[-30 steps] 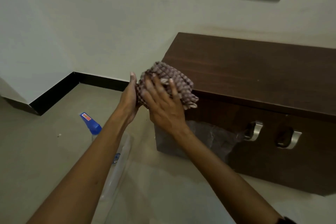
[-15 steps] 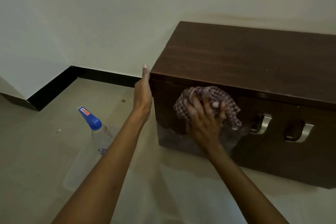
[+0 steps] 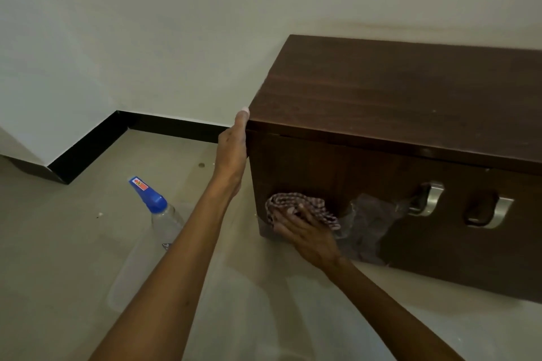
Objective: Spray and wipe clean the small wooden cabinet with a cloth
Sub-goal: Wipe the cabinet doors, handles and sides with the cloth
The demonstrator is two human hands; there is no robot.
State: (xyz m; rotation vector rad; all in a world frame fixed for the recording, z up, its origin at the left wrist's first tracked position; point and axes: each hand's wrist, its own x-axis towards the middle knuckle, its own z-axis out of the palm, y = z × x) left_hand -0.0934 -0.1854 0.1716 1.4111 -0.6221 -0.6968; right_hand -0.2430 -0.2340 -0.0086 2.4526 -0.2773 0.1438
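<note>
Spray bottle (image 3: 159,209) on the floor at left, base hidden behind a forearm. Right hand (image 3: 306,236) flat, fingers spread, pressing checked cloth (image 3: 296,204) to cabinet (image 3: 396,97) front, low left corner. Left hand (image 3: 233,152) straight-fingered against cabinet's left side, palm unseen. Cabinet's right end cut off.

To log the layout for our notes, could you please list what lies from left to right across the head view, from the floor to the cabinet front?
In order: spray bottle → left hand → checked cloth → crumpled clear plastic → left metal handle → right metal handle.
</note>
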